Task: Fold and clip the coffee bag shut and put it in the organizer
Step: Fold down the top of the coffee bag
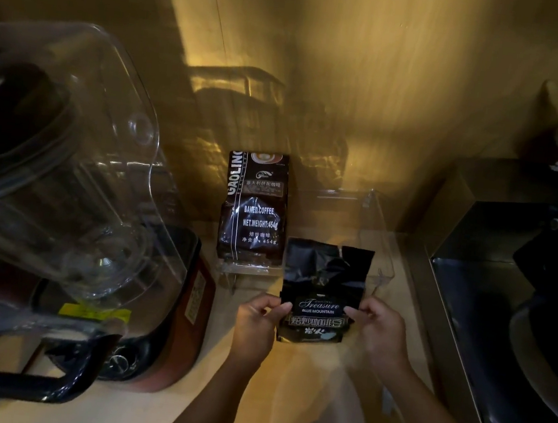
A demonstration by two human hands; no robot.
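A black coffee bag (323, 285) labelled "Treasure Blue Mountain" stands upright on the wooden counter, its torn top open and crumpled. My left hand (255, 326) pinches its left edge and my right hand (378, 332) pinches its right edge, both at label height. Just behind the bag is a clear plastic organizer (380, 229), with its right part showing nothing inside. A second, dark brown coffee bag (253, 208) marked "Baked Coffee 454g" stands in the organizer's left part. No clip is visible.
A big blender with a clear jug (69, 161) and red base (188, 308) fills the left side. A dark stove with a pan (536, 307) lies to the right. A wooden wall rises behind the organizer.
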